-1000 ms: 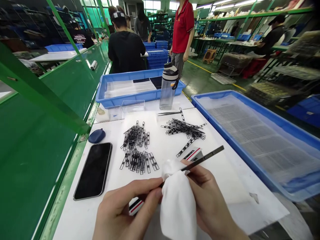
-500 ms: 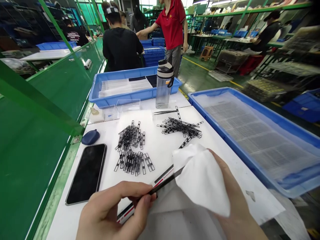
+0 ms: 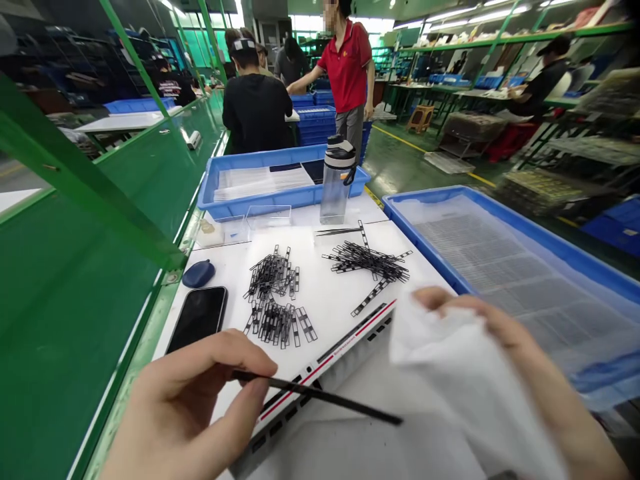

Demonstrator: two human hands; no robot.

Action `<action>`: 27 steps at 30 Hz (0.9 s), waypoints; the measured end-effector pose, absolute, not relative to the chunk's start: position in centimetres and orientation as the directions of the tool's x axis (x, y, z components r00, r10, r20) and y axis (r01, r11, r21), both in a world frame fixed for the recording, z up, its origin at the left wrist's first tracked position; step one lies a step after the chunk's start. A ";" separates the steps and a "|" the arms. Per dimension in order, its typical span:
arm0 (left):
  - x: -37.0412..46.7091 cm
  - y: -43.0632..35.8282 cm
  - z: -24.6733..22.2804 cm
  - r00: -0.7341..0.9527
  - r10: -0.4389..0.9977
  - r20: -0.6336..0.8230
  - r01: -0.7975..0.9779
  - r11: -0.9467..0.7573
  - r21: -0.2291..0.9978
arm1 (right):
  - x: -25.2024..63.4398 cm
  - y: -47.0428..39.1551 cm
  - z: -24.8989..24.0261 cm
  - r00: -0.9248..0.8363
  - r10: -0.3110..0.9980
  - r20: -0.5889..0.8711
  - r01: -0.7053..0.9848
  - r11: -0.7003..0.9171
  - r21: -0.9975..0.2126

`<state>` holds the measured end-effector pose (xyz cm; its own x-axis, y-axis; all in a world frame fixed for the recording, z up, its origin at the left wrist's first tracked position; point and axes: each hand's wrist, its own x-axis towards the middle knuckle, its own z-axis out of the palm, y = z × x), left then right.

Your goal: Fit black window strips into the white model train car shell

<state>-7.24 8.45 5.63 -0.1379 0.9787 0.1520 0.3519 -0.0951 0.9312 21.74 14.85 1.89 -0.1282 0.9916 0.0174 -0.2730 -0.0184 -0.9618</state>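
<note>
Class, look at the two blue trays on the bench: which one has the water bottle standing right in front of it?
The far blue tray, behind the water bottle; the right-hand tray has none.

The white cloth (image 3: 470, 380) no longer wraps the thin black strip (image 3: 320, 398); the two are now apart. The right hand (image 3: 505, 360) has carried the cloth off to the right. The left hand (image 3: 190, 407) now pinches the strip alone at one end, its full length exposed above the worktop (image 3: 330, 300).
</note>
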 end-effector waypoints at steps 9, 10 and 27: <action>-4.7 8.2 6.4 0.024 1.000 0.009 0.192 -0.013 0.981 | 14.4 11.2 2.6 -0.660 0.708 -0.253 0.044 -0.299 -0.953; -4.5 8.1 6.2 0.031 1.000 -0.004 0.181 -0.001 0.984 | 14.1 10.9 2.4 -0.661 0.705 -0.256 0.026 -0.320 -0.947; -4.0 7.3 5.6 -0.056 0.994 0.099 0.197 -0.086 0.977 | 14.6 11.6 0.5 -0.060 0.977 -0.202 -0.615 -0.196 -0.764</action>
<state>-3.97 7.27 5.60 -0.0556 0.9936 0.0988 0.1974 -0.0861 0.9765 14.58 11.58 0.46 -0.0595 0.9775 -0.2024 -0.6153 -0.1956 -0.7636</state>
